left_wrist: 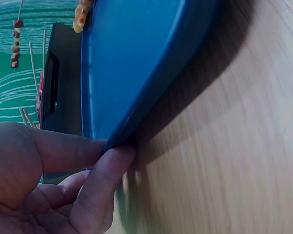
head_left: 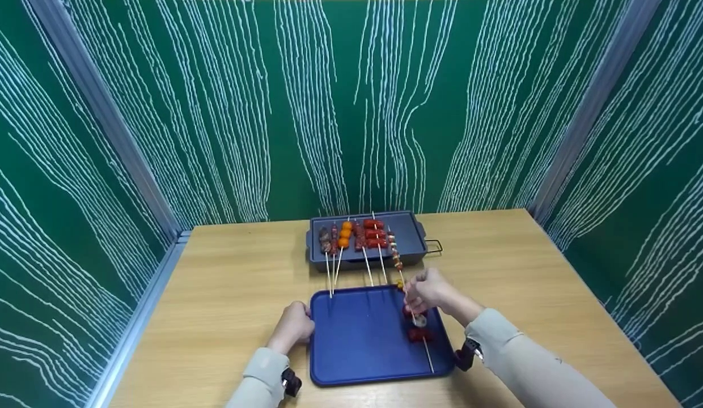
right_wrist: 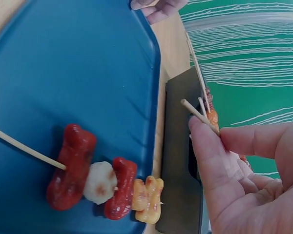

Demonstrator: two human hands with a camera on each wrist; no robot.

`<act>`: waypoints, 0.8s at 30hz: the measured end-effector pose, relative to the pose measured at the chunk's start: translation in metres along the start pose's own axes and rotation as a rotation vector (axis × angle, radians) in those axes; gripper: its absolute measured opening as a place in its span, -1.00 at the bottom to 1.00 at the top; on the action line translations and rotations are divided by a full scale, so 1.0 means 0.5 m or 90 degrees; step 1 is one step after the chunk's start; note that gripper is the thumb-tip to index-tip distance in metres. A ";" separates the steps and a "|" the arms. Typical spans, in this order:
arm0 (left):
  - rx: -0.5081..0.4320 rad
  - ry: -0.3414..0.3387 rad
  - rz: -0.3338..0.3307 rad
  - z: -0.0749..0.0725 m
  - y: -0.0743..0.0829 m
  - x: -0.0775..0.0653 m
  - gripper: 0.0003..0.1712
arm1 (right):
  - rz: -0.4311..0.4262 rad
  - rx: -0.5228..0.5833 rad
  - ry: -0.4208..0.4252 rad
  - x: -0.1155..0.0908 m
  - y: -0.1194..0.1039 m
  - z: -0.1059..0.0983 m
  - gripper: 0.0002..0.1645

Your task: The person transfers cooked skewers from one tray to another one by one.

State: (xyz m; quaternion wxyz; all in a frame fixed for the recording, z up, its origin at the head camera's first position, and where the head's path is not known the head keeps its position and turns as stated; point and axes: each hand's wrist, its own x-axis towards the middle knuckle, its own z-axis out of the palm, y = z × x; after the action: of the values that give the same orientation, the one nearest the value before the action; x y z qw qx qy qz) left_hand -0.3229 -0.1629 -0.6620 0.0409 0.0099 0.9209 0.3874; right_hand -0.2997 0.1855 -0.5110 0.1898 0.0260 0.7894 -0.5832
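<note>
My left hand (head_left: pixel 295 326) pinches the left rim of the blue tray (head_left: pixel 357 340) between thumb and finger, as the left wrist view also shows. Over the tray's right side, my right hand (head_left: pixel 426 290) pinches the bare stick end of a skewer (head_left: pixel 394 252) threaded with small red, white and orange pieces. That skewer's food end points away, over the right part of the dark grill (head_left: pixel 408 229). Below the right hand, another skewer (right_wrist: pixel 100 183) lies on the tray, bearing red sausages, a pale round slice and a yellow piece.
Several skewers lie across the grill, among them one with orange balls (head_left: pixel 344 234) and one with red sausages (head_left: pixel 375 233); their sticks jut toward the tray. A wire handle (head_left: pixel 435 246) sticks out at the grill's right. A green patterned wall (head_left: pixel 442 141) rises behind the wooden table (head_left: pixel 215 294).
</note>
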 end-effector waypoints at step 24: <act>-0.009 -0.005 -0.005 -0.004 0.006 -0.006 -0.59 | 0.018 0.003 -0.032 -0.037 0.057 0.021 -0.88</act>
State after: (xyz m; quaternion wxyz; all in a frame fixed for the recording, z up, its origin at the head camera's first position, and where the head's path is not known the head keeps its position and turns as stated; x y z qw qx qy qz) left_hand -0.3204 -0.1623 -0.6583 0.0463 0.0078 0.9180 0.3939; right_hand -0.2723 0.1881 -0.5337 0.2181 0.0232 0.7824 -0.5829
